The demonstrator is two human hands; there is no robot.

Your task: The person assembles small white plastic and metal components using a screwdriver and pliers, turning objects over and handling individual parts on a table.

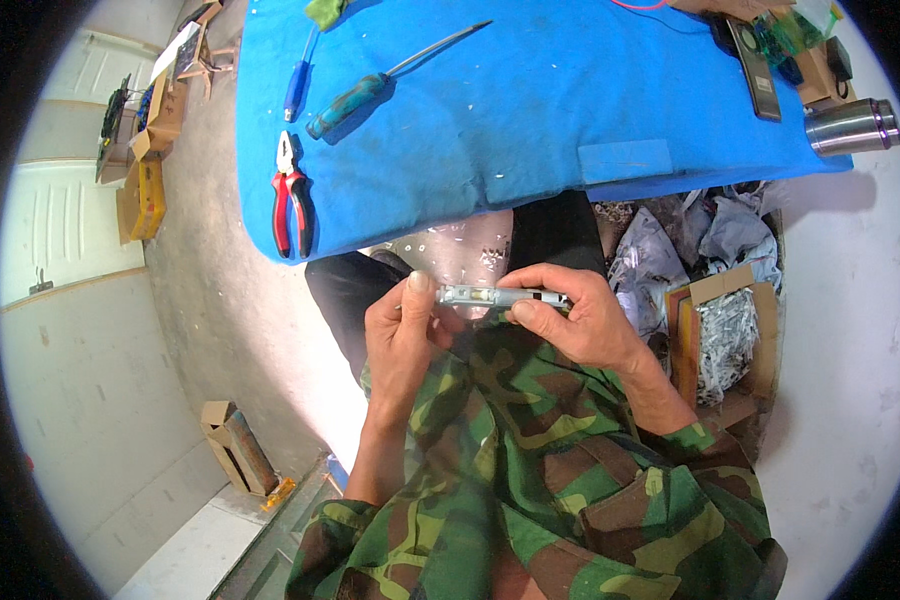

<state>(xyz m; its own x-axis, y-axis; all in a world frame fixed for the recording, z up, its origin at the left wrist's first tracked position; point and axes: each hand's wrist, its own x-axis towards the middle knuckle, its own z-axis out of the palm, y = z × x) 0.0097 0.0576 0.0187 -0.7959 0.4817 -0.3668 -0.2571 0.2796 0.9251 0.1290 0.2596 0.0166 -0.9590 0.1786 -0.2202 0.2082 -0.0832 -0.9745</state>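
Above my lap, just off the near edge of the blue-covered table (440,150), a slim pale-grey bar (482,296) lies level between my two hands. It has a small clear, yellowish window near its middle and a dark patch towards the right end; its exact kind I cannot make out. My left hand (400,335) pinches the left end, thumb on top and fingers curled beneath. Closed round the right end is my right hand (582,320), thumb on the near side and forefinger along the far side. Both ends are partly hidden by fingers.
Red-and-black pliers (282,205), a teal-handled screwdriver (348,106) and a blue-handled screwdriver (296,90) lie on the table's left. A phone-like dark device (756,75) and a steel flask (850,128) stand at the right. Below sit plastic bags (650,250) and a box of silvery pieces (725,345).
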